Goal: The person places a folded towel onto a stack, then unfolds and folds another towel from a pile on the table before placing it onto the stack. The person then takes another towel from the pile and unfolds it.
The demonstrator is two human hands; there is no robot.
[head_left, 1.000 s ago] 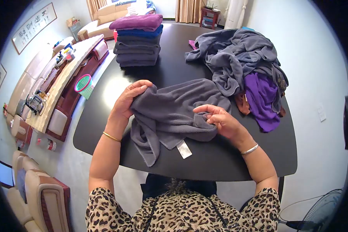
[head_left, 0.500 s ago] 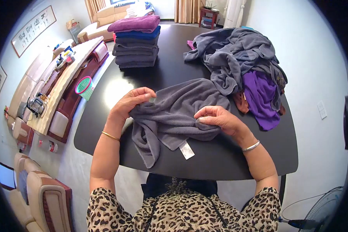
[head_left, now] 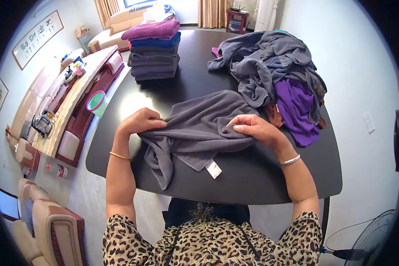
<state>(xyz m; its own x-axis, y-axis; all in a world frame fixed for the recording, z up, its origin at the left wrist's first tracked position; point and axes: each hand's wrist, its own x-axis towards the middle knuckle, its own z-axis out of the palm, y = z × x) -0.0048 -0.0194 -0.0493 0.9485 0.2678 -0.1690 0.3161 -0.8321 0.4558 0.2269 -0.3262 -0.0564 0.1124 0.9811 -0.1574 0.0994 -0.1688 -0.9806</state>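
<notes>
Cloth (head_left: 208,119), grey and creased, lies across the table (head_left: 252,186) toward the middle of its near edge, spread between both hands. The step in hand looks like straightening it between two grips. The left hand (head_left: 142,121) has thumb and curled fingers closed over the cloth's left end; the right hand (head_left: 255,127) pinches a fold between thumb and forefinger, its other fingers partly hidden. As a judgement, the next move calls for an even pull from both grips, so that slack comes out without the loose flap on the left getting caught underneath.

The fabric looks soft and short-piled, like towelling, and should bend easily. Long ridges run between the hands, and the flap tapers to a point just short of the near edge. A white tag (head_left: 214,169), small and rectangular, juts from the lower hem. The tabletop is dark, smooth and round-cornered, with glare by its left edge.

Toward the far left corner stands a stack (head_left: 154,62) of flat, squared folds: grey below, then a blue layer (head_left: 157,41), then a plum layer (head_left: 150,30). Toward the far right corner sprawls a rumpled grey heap (head_left: 270,62), with a smooth-looking purple piece (head_left: 295,111) draped near the right edge. Whether heap and cloth overlap or merely touch, I cannot tell.
</notes>
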